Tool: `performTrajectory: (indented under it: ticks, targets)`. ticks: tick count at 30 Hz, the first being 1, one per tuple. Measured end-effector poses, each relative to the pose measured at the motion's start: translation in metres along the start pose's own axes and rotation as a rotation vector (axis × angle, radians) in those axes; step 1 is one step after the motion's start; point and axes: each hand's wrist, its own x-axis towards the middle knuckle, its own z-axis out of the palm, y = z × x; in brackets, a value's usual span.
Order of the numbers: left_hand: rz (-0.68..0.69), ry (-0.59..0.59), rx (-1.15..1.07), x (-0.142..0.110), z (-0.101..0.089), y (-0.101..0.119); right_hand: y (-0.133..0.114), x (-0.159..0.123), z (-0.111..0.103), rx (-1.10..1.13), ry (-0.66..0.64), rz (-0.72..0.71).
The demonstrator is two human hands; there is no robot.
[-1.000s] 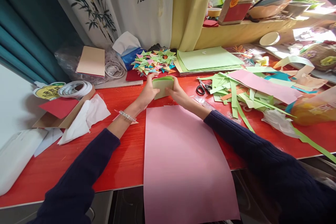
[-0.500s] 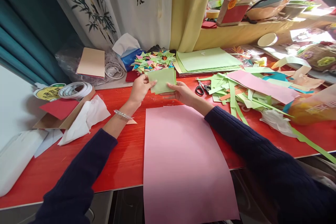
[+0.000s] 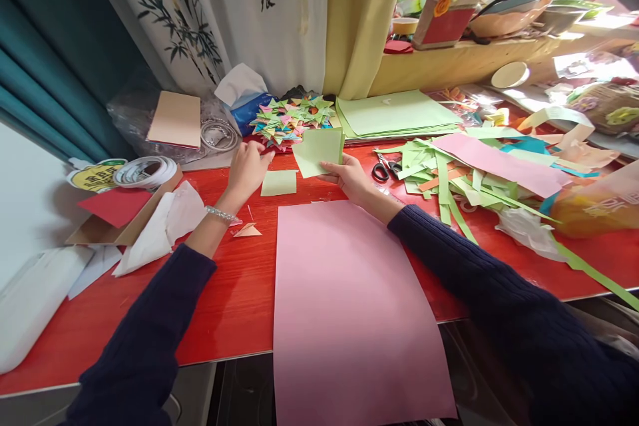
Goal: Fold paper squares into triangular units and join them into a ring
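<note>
My right hand [image 3: 348, 178] pinches a small stack of light green paper squares [image 3: 318, 152] between thumb and fingers, tilted up above the table. My left hand [image 3: 249, 170] is apart from the stack, thumb and fingers loosely bent with a gap between them and nothing visible in them. Just right of it, a single pale green paper square [image 3: 278, 183] lies on the red table [image 3: 224, 299]. Behind the hands sits a heap of folded multicoloured paper pieces [image 3: 292, 116]. Below the left wrist lies a small folded peach paper piece [image 3: 248, 230].
A large pink sheet [image 3: 344, 299] hangs over the table's front edge. Black-handled scissors [image 3: 382, 170], green paper strips [image 3: 442, 173] and a pink strip [image 3: 499, 163] lie to the right. Green sheets [image 3: 399, 113] are stacked behind. A cardboard box [image 3: 124, 229] and white tape rolls [image 3: 144, 172] stand left.
My left hand has let go of the green paper and moved left. One square now lies on the table. My right hand keeps the stack, shifted slightly right.
</note>
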Motion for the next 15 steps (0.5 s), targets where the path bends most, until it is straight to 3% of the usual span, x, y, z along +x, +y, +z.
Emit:
performTrajectory:
  ticks: [4, 6, 9, 15]
  targets:
    - [-0.019, -0.143, -0.197, -0.015, 0.023, 0.019, -0.003, -0.004, 0.006, -0.01, -0.015, 0.004]
    - [-0.047, -0.181, -0.247, -0.018, 0.026, 0.023, -0.004, -0.005, 0.007, -0.001, -0.058, 0.023]
    - [-0.043, -0.195, -0.187, -0.014, 0.013, 0.021, -0.003, -0.005, 0.004, 0.015, -0.059, 0.018]
    - [-0.081, -0.212, -0.039, 0.007, -0.028, 0.003, 0.0, 0.001, -0.005, -0.046, 0.006, -0.125]
